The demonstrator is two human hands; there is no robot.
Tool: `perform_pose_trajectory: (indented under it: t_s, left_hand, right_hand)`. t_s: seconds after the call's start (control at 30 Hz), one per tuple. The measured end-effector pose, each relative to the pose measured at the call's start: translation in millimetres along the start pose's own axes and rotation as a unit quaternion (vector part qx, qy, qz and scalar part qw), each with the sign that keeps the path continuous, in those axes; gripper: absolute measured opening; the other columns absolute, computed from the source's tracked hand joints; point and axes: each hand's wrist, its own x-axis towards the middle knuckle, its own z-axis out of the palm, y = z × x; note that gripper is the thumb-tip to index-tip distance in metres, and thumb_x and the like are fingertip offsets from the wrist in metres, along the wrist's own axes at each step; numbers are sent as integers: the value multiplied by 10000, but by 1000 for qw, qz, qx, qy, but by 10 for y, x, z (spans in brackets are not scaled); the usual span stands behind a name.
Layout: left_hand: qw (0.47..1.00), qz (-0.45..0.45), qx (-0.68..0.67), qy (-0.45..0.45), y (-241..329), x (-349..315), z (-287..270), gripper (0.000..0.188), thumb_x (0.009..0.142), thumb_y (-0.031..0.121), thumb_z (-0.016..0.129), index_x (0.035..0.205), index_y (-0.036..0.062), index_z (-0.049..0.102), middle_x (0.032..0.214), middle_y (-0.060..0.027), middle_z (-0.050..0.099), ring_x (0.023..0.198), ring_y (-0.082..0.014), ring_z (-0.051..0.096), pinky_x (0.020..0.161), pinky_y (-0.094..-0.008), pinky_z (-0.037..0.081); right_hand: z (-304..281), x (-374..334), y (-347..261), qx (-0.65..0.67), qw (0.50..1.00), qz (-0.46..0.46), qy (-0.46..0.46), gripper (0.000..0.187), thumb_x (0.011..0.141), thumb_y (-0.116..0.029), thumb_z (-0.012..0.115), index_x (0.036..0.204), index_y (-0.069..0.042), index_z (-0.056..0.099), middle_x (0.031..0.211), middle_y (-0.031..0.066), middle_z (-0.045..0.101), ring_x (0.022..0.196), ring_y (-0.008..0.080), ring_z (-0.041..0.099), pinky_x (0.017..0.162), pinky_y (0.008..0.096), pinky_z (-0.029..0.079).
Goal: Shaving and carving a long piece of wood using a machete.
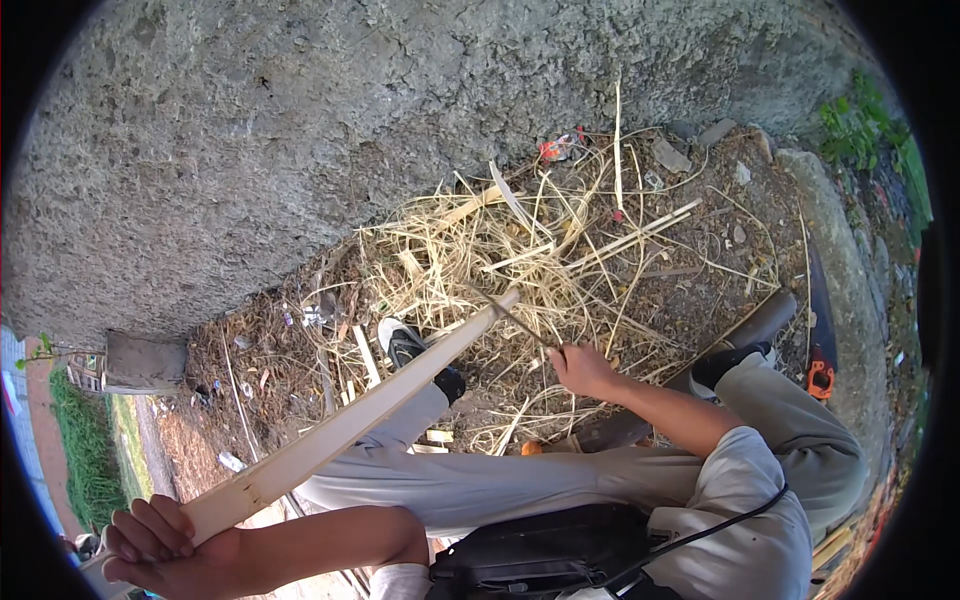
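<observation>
My left hand [160, 545] grips the near end of a long pale bamboo strip [350, 420] that slants up to the right, over my outstretched leg. My right hand [582, 368] holds a thin dark blade [515, 318] whose tip meets the far end of the strip. Beyond the strip's tip lies a heap of pale shavings and split slivers [530, 250] on the dirt. My left foot in a dark shoe [402, 343] rests beside the heap.
A rough grey concrete wall [300, 130] fills the upper left. A black bag [540, 555] sits on my lap. An orange-handled tool [820, 375] lies at the right by a stone kerb [840, 250]. Green plants [860, 125] grow beyond it.
</observation>
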Motion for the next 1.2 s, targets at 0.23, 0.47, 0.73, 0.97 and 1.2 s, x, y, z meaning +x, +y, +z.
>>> perform_pose_trajectory:
  t_s: [0.23, 0.47, 0.73, 0.97, 1.2]
  left_hand:
    - [1000, 21, -22, -2, -92, 58, 36, 340, 1011, 328, 403, 763, 97, 382, 579, 29, 265, 430, -55, 234, 384, -214, 220]
    - [979, 1, -101, 175, -466, 280, -261, 429, 948, 468, 421, 877, 47, 471, 620, -20, 375, 461, -111, 357, 424, -224, 298]
    - [966, -96, -217, 105, -742, 240, -930, 482, 958, 525, 396, 1003, 56, 494, 785, -69, 468, 655, -195, 458, 600, -341, 403]
    - [965, -107, -200, 130, -1027, 244, -882, 594, 936, 570, 357, 1245, 65, 402, 1014, -125, 551, 912, -279, 569, 778, -429, 489]
    - [968, -180, -157, 80, -1338, 236, -576, 564, 953, 567, 302, 1214, 83, 427, 995, -109, 553, 922, -253, 578, 779, -407, 492]
  right_hand:
    - [8, 204, 455, 78, 987, 135, -48, 555, 977, -435, 371, 812, 60, 560, 525, 140, 507, 399, 278, 454, 396, 427, 376]
    - [-429, 43, -572, 365, 910, 178, -84, 480, 977, -452, 410, 722, -54, 489, 513, -15, 401, 376, 82, 324, 336, 282, 237]
    - [-1539, -249, -1302, 375, 922, -14, 101, 442, 982, -445, 423, 765, -70, 506, 490, -47, 377, 373, 42, 353, 320, 208, 245]
    - [-2505, -866, -1637, 533, 769, -150, 321, 415, 971, -470, 450, 826, -83, 482, 523, -43, 320, 364, 43, 253, 411, 192, 273]
    - [-3231, -1769, -1264, 483, 709, -308, 412, 346, 983, -416, 440, 960, -80, 518, 559, -34, 314, 410, 48, 244, 512, 161, 341]
